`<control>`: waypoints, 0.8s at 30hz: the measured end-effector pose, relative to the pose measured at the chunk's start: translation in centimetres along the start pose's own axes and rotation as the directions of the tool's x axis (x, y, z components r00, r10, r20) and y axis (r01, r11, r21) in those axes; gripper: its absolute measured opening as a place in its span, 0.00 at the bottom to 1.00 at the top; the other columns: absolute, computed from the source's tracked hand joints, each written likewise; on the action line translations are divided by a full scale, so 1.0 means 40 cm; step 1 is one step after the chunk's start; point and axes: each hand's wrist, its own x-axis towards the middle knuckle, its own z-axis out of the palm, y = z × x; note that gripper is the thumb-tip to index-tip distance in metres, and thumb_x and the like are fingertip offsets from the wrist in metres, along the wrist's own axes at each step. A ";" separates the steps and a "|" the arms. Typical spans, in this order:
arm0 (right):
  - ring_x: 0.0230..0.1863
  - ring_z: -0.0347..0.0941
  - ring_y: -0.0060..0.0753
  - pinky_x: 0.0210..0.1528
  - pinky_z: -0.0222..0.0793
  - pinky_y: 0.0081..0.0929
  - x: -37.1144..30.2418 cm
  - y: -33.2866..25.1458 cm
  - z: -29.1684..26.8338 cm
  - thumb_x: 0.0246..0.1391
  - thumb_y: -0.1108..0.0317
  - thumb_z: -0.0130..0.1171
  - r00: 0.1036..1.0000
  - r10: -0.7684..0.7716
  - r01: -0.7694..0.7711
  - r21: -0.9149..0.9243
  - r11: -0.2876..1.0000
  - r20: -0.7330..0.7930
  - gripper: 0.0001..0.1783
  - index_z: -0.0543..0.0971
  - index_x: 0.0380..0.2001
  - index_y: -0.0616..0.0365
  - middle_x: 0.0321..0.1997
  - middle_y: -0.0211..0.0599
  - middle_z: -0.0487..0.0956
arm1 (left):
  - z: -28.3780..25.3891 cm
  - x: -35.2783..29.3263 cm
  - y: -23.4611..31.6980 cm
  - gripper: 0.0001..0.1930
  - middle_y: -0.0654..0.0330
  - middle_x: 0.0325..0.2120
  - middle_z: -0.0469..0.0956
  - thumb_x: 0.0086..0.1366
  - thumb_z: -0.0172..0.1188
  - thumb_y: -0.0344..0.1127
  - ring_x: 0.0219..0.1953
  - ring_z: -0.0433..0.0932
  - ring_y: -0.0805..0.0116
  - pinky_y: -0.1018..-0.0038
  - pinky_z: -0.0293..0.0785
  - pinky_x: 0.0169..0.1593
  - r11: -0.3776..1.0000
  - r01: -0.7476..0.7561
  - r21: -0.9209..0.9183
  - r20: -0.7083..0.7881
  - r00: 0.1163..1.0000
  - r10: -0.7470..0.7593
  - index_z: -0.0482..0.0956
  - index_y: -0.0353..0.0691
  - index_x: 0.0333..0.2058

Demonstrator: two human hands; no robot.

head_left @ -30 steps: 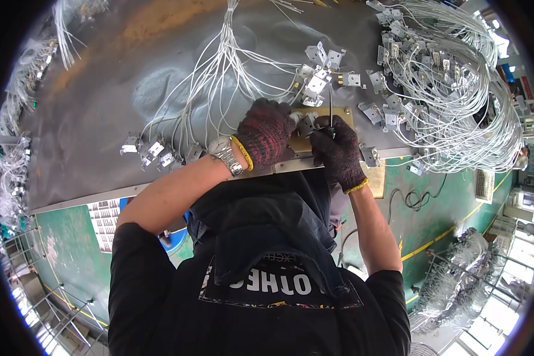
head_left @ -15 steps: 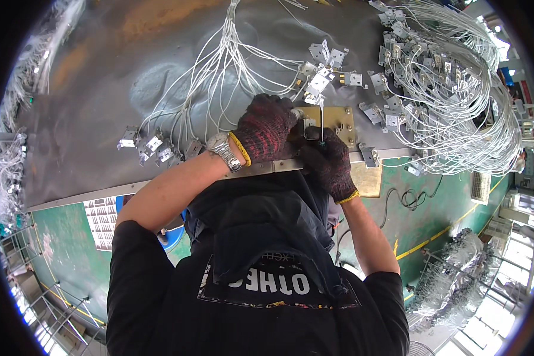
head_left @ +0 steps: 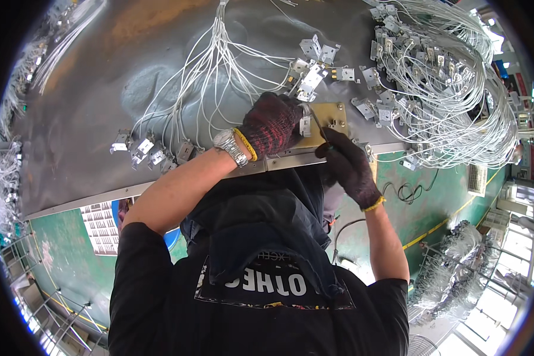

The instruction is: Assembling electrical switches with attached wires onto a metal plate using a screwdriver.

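My left hand, in a dark red and black knit glove, is closed at the left side of a brass-coloured plate. Its fingers pinch a small silver metal bracket against that plate; the fingertips are partly hidden. My right hand, gloved likewise, is closed around a thin-shafted screwdriver. The shaft slants up and left over the plate, while the glove hides the handle. Just beyond the plate lie several silver brackets, some joined to white wires.
The metal table has a raised front edge strip. More wired brackets lie at the left, and a big heap of white wires with brackets covers the right end. A black cable coils on the green floor.
My right hand has moved right and back from the plate, and the screwdriver shaft has tipped from upright to slanting left. My left hand stays at the plate.
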 end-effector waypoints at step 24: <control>0.43 0.81 0.55 0.46 0.77 0.41 -0.038 -0.096 0.082 0.57 0.79 0.59 0.912 -0.408 0.213 -0.812 0.544 -0.034 0.18 0.81 0.52 0.62 0.41 0.52 0.82 | 0.037 0.012 -0.009 0.19 0.56 0.34 0.83 0.51 0.70 0.45 0.37 0.82 0.54 0.57 0.76 0.40 0.998 -0.045 0.046 -0.181 0.982 0.053 0.81 0.48 0.42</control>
